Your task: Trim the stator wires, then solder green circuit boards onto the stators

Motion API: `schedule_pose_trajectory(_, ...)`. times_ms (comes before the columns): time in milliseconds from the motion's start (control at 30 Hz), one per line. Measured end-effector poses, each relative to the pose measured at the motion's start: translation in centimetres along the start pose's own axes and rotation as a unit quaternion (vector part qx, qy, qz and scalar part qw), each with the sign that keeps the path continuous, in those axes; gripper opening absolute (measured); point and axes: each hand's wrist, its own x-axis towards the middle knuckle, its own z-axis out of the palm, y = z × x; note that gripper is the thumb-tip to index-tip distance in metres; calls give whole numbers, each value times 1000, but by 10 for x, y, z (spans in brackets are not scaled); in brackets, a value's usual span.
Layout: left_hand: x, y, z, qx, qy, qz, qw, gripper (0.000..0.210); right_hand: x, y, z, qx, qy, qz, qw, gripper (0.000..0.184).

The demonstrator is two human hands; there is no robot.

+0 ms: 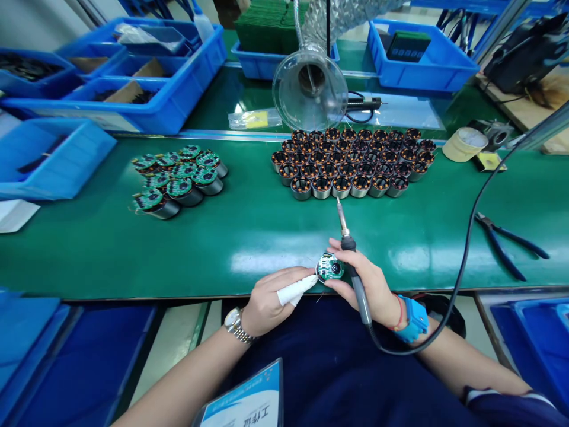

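My right hand (371, 284) is closed around a soldering iron (361, 293), whose tip points away from me towards the rows of metal rings. Thumb and fingers of that same hand also grip a small motor part topped with a green circuit board (329, 266). My left hand (271, 299) has its fingers pressed together at the board's left edge, pinching what looks like a thin wire. A white wrap (297, 290) covers one of its fingers. Beyond my hands stand several wire-wound motor stators (341, 186). Farther left is a group of board-topped motor parts (180, 187).
Cutting pliers (507, 240) lie at the right, beyond the iron's cable (464, 261). A clear fume hood (310, 98) hangs over the back. Blue bins (173, 112) stand at the back left, another bin (422, 74) at the back right. A round tin (464, 144) sits near the stators.
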Motion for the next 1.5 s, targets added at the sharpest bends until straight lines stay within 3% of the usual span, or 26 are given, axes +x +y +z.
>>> schedule_pose_trajectory(600, -18, -5, 7, 45, -26, 45, 998, 52, 1, 2, 0, 6, -1, -1, 1000, 47)
schedule_pose_trajectory(967, -14, -2, 6, 27, -19, 11, 999, 48, 2, 0, 0, 5, 1, -8, 1000, 47)
schedule_pose_trajectory(1067, -8, 2, 3, 6, -9, -44, 999, 40, 2, 0, -2, 13, 2, -1, 1000, 48)
schedule_pose_trajectory(1233, 2, 13, -2, -90, 22, -259, 961, 16, 1, 1, -9, 61, 26, 57, 996, 52)
schedule_pose_trajectory(1367, 12, 19, -3, -170, 10, -301, 938, 8, 2, 0, -13, 50, 19, 47, 997, 52)
schedule_pose_trajectory(1433, 16, 20, -2, -221, 17, -339, 914, 4, 2, 0, -12, 35, 6, 18, 999, 52)
schedule_pose_trajectory(1500, 18, 20, 0, -301, 26, -398, 866, 3, 2, 0, -10, 26, -15, -7, 1000, 52)
